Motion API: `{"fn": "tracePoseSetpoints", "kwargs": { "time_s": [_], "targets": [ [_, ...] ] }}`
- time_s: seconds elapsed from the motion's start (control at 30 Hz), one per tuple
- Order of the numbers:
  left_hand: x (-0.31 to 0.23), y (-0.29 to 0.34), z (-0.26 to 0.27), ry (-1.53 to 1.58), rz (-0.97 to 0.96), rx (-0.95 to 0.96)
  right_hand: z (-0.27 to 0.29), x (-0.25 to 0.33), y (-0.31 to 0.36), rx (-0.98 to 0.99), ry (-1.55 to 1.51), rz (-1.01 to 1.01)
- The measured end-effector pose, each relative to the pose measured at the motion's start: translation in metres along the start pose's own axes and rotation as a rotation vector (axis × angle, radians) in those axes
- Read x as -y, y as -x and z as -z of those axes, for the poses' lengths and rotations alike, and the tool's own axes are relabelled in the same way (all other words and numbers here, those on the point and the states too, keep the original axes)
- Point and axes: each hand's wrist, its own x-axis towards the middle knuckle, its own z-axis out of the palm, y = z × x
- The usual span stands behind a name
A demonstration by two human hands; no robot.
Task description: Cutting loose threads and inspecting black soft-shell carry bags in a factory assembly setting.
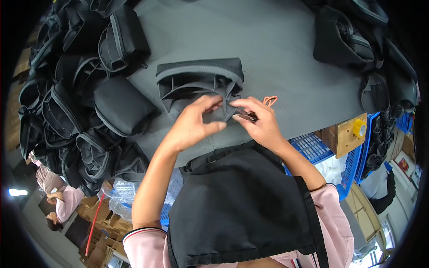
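Observation:
A black zippered pouch (pixel 199 67) lies in front of me on the grey table, its mouth gaping toward me and inner dividers showing. My left hand (pixel 192 125) reaches to the pouch's near edge. Its thumb stands apart from its fingers, whose tips are slightly blurred. My right hand (pixel 261 123) is closed at the pouch's near right corner, with a small dark tool (pixel 249 116) in the fingers. Most of that tool is hidden, so its kind does not show. An orange loop (pixel 270 100) sits just beyond the right hand, resembling a cord or a handle.
Black pouches (pixel 125 105) are heaped along the left side, and more black pouches (pixel 344 40) lie at the far right. Blue crates (pixel 313 147) stand below the table's right edge, near a wooden block with a yellow knob (pixel 359 128). Another person (pixel 67 201) is at lower left.

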Motion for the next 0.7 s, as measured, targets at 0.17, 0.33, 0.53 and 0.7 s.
{"fn": "tracePoseSetpoints", "kwargs": {
  "time_s": [0.17,0.33,0.53,0.7],
  "targets": [
    [0.015,0.008,-0.032,-0.303,-0.065,-0.365,-0.020,-0.028,-0.011,-0.022,-0.012,0.064],
    [0.015,0.010,-0.039,-0.238,-0.195,-0.540,-0.011,0.009,-0.003,-0.169,0.078,0.050],
    [0.007,0.008,-0.036,-0.195,-0.132,-0.523,0.001,0.016,0.003,-0.140,0.298,0.121],
    [0.008,0.006,-0.036,-0.205,-0.136,-0.519,-0.001,0.015,-0.003,-0.140,0.491,0.298]
  ]
}}
